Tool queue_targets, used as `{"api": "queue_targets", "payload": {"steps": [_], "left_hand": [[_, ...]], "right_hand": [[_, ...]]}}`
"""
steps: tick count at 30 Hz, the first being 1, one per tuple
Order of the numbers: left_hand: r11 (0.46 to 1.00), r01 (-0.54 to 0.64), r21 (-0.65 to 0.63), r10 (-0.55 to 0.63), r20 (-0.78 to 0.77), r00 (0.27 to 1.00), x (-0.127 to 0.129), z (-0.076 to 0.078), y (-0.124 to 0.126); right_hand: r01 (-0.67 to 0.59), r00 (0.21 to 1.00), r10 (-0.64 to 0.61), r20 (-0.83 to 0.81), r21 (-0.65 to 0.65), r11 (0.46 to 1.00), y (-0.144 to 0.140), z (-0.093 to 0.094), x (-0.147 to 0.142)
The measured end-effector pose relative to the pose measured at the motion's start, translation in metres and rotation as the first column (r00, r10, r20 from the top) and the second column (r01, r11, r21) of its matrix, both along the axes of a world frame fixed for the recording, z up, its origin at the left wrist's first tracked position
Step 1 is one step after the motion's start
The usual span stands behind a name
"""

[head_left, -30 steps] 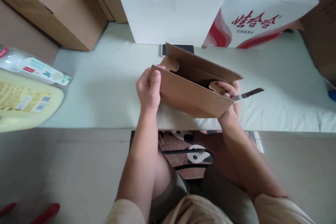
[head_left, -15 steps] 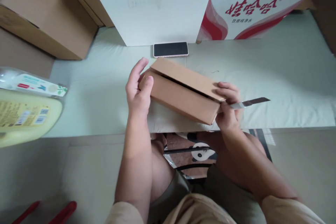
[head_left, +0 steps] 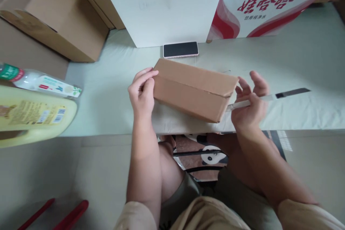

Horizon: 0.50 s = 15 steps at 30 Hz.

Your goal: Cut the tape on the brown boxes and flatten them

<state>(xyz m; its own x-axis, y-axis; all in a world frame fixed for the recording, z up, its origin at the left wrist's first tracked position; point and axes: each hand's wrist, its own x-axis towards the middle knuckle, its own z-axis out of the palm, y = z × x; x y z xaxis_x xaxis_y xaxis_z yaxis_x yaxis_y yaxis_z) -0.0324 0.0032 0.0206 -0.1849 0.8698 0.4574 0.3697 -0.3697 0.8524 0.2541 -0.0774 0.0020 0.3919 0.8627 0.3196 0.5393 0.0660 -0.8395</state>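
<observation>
A small brown cardboard box (head_left: 191, 91) lies tilted in front of me, its top flaps nearly meeting along a seam. Against its left end, my left hand (head_left: 142, 88) is closed, thumb and fingers pinching the edge. My right hand (head_left: 250, 104) is at the box's right end, holding a utility knife (head_left: 269, 97) between thumb and palm, with some fingers raised. The knife's dark blade is extended and points right, away from the box. Whether the right fingertips touch the box is hard to tell.
Behind the box lies a phone (head_left: 180, 49) in front of a large white box (head_left: 172, 10). A red-and-white carton (head_left: 264, 14) stands right of it. At left are open cardboard boxes (head_left: 72, 18), a clear bottle (head_left: 51, 84) and a yellow jug (head_left: 35, 115).
The gap between the box's top flaps has closed to a seam. My right hand has drawn back rightward with the knife, lifting its fingers; the left fingers have closed in on the edge.
</observation>
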Motion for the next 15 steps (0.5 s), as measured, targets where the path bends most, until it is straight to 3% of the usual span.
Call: {"api": "queue_targets", "payload": {"steps": [2, 5, 8, 11, 15], "left_hand": [[0.996, -0.081, -0.034, 0.085, 0.111, 0.99, -0.009, -0.007, 0.006], [0.974, -0.175, -0.145, 0.207, 0.247, 0.947, -0.017, -0.014, 0.01], [0.965, -0.164, -0.203, 0.222, 0.305, 0.926, -0.017, -0.015, 0.01], [0.965, -0.141, -0.22, 0.219, 0.386, 0.896, -0.013, -0.012, 0.008], [0.958, -0.097, -0.269, 0.217, 0.462, 0.86, -0.011, -0.015, 0.011]], "right_hand": [[0.0, 0.997, -0.008, -0.08, -0.096, 0.995, 0.003, 0.0, 0.0], [-0.218, 0.946, 0.18, -0.27, -0.116, 0.969, 0.003, -0.007, -0.003], [-0.35, 0.845, 0.32, -0.428, 0.008, 0.937, 0.002, -0.017, -0.009], [-0.32, 0.753, 0.344, -0.56, 0.145, 0.936, 0.003, -0.022, -0.014], [-0.411, 0.721, 0.442, -0.534, 0.185, 0.893, 0.003, -0.021, -0.019]]}}
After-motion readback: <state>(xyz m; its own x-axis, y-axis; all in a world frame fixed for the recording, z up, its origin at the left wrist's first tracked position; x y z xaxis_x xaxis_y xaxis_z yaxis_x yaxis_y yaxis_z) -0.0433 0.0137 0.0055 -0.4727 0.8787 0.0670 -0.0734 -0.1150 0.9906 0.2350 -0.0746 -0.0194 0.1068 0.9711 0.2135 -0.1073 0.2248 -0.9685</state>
